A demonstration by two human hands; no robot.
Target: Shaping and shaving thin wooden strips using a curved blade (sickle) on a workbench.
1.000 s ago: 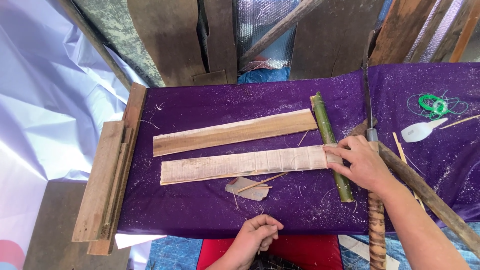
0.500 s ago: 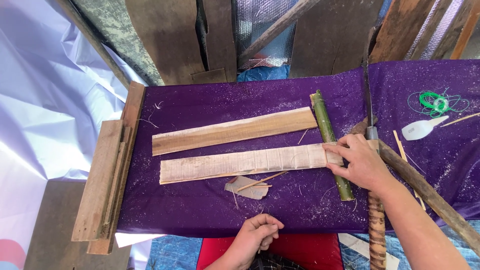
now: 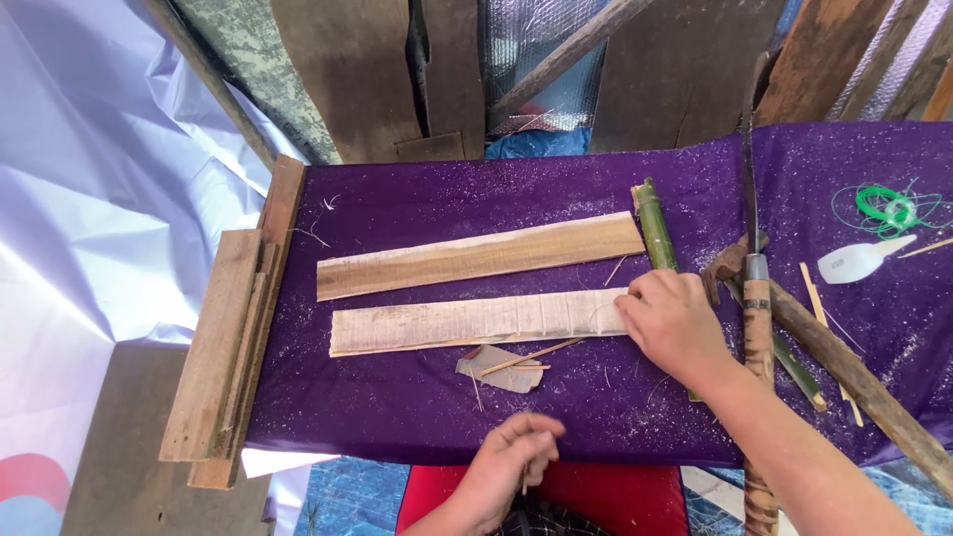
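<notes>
On the table lies a purple cloth. Two long flat bamboo strips rest on it, side by side. The right hand presses down flat on the end of the near strip. The left hand, by the near edge, pinches a thin sliver between its fingertips. A small scrap lies between the hands.

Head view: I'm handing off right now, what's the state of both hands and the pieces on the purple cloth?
Right hand: pressed flat on the right end of the pale lower strip, no closed grip.
Left hand: curled at the near edge of the purple cloth, apparently pinching a thin sliver.
Browner upper strip lies untouched above it. Green bamboo stick and knife lie just right.
Strips lie flat, separate; nothing joined.
</notes>
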